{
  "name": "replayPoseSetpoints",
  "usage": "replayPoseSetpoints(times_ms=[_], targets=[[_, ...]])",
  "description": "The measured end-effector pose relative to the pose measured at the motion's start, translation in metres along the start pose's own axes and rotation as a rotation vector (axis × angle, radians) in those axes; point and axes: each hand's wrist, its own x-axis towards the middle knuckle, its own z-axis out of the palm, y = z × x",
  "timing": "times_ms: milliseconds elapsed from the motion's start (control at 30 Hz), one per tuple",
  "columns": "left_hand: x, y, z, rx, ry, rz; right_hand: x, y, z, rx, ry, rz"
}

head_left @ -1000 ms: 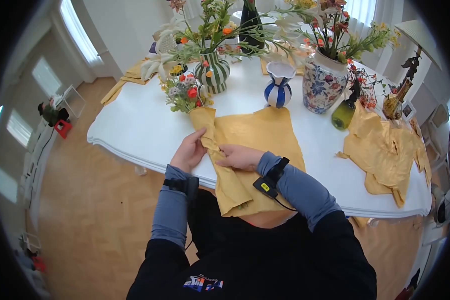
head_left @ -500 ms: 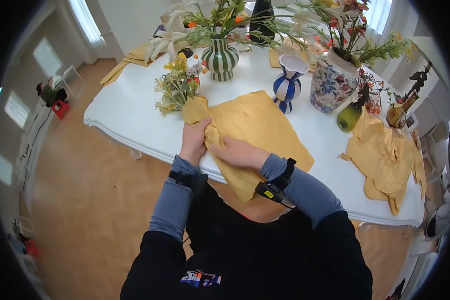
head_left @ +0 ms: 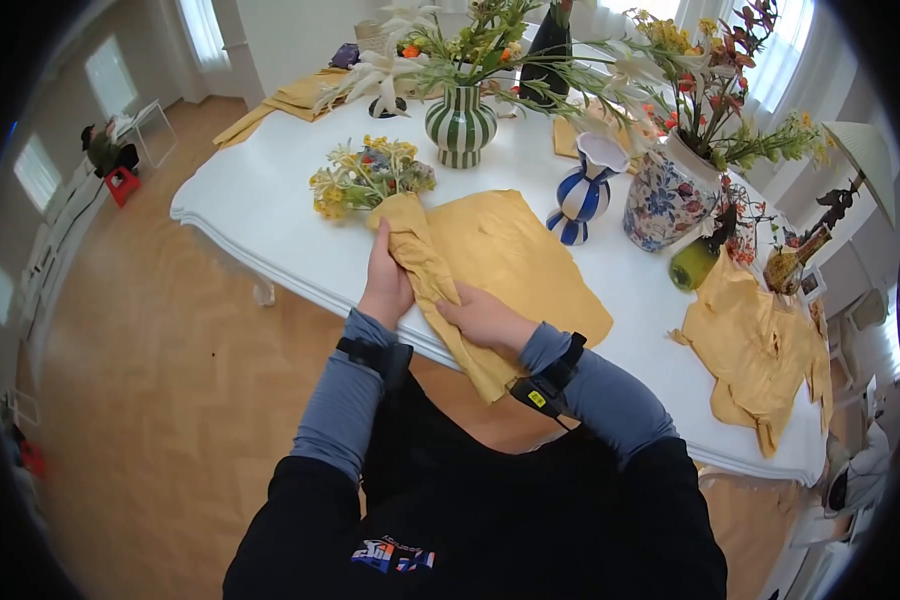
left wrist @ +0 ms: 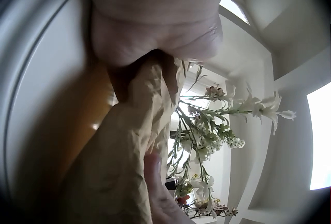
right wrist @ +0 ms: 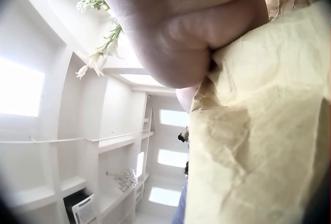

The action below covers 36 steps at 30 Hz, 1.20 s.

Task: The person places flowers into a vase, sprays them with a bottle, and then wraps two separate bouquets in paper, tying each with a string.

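A small bouquet of yellow and mixed flowers (head_left: 370, 178) pokes out of the far end of a crumpled yellow-brown sheet of wrapping paper (head_left: 515, 255). The paper is rolled round the stems, which are hidden, while its flat part spreads rightward on the table. With curled fingers my left hand (head_left: 385, 280) grips the roll just below the blossoms. My right hand (head_left: 485, 318) pinches the same roll lower down, nearer the table edge. Creased paper (left wrist: 119, 146) runs from under the palm in the left wrist view. In the right wrist view, paper (right wrist: 258, 120) fills the right side.
Behind the paper stand a green-striped vase (head_left: 460, 128), a blue-and-white vase (head_left: 582, 195) and a floral vase (head_left: 670, 195). A green bottle (head_left: 692, 265) leans beside crumpled paper (head_left: 760, 340) at the right. The white table's edge (head_left: 270, 265) curves along the left.
The bouquet has turned in the roll, so its red flower no longer shows. The paper's lower end, hanging toward my lap earlier, has drawn up. Both hands still hold the roll.
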Motion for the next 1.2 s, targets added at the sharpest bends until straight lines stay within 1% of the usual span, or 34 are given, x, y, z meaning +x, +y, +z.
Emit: replayPoseSetpoints(times_ms=[33, 67, 133, 167, 233, 267, 333, 367, 433, 467, 533, 567, 633, 667, 733, 767, 833, 867, 933, 967, 1033, 1067, 1133, 1167, 1200], targets=[[-0.003, 0.002, 0.004, -0.036, -0.012, 0.024, -0.002, -0.002, 0.0, 0.269, -0.065, 0.109], [-0.002, 0.001, 0.001, -0.041, -0.011, 0.03, -0.002, -0.002, -0.001, 0.263, -0.069, 0.108], [0.002, 0.0, -0.005, -0.042, -0.054, -0.005, -0.002, -0.003, -0.006, 0.599, -0.171, 0.202], [-0.001, 0.002, -0.002, -0.043, -0.053, 0.0, -0.003, -0.002, -0.006, 0.595, -0.174, 0.201], [-0.005, 0.006, 0.004, -0.099, -0.055, -0.051, -0.005, 0.001, -0.006, 0.718, -0.239, 0.228], [-0.004, 0.006, 0.002, -0.1, -0.055, -0.05, -0.004, 0.006, -0.006, 0.716, -0.24, 0.229], [-0.002, 0.006, -0.004, -0.14, -0.096, -0.148, -0.002, 0.019, -0.004, 0.825, -0.341, 0.212], [-0.001, 0.005, -0.007, -0.142, -0.096, -0.148, -0.004, 0.019, -0.002, 0.824, -0.34, 0.213], [0.002, 0.003, -0.012, -0.132, -0.139, -0.211, -0.009, 0.015, 0.002, 0.838, -0.277, 0.265], [0.0, 0.001, -0.009, -0.134, -0.137, -0.211, -0.008, 0.015, 0.001, 0.838, -0.278, 0.268], [-0.003, -0.004, -0.001, 0.117, 0.004, 0.129, -0.006, 0.014, -0.002, 0.391, -0.188, 0.298], [-0.003, -0.005, -0.002, 0.115, 0.006, 0.127, -0.012, 0.005, -0.002, 0.391, -0.188, 0.301], [0.0, -0.008, -0.001, 0.102, 0.066, 0.246, -0.03, -0.018, -0.002, -0.156, 0.109, 0.066], [0.0, -0.011, 0.001, 0.098, 0.065, 0.242, -0.034, -0.016, 0.001, -0.159, 0.111, 0.07], [0.0, -0.014, 0.005, 0.148, 0.095, 0.315, -0.045, -0.012, 0.012, -0.576, 0.322, -0.275], [0.001, -0.015, 0.006, 0.145, 0.094, 0.316, -0.049, -0.011, 0.015, -0.58, 0.323, -0.275], [0.001, -0.015, 0.008, 0.204, 0.13, 0.306, -0.053, -0.012, 0.02, -0.717, 0.295, -0.215], [0.002, -0.014, 0.008, 0.203, 0.129, 0.31, -0.048, -0.006, 0.02, -0.72, 0.296, -0.219], [0.002, -0.013, 0.007, 0.171, 0.085, 0.255, -0.035, 0.012, 0.018, -0.674, 0.25, -0.195], [0.003, -0.014, 0.003, 0.17, 0.085, 0.26, -0.034, 0.011, 0.015, -0.676, 0.248, -0.2], [0.005, -0.018, -0.006, 0.118, 0.021, 0.238, -0.034, 0.007, 0.008, -0.538, 0.161, -0.217], [0.001, -0.015, -0.002, 0.118, 0.021, 0.239, -0.036, 0.003, 0.004, -0.539, 0.162, -0.218], [-0.007, -0.007, 0.005, -0.058, -0.015, 0.022, -0.042, -0.006, -0.004, -0.292, 0.032, -0.182], [-0.01, -0.005, 0.008, -0.061, -0.017, 0.026, -0.044, -0.006, -0.007, -0.297, 0.031, -0.183], [-0.014, -0.002, 0.012, -0.081, -0.065, 0.019, -0.045, -0.006, -0.009, -0.036, -0.055, -0.065]])
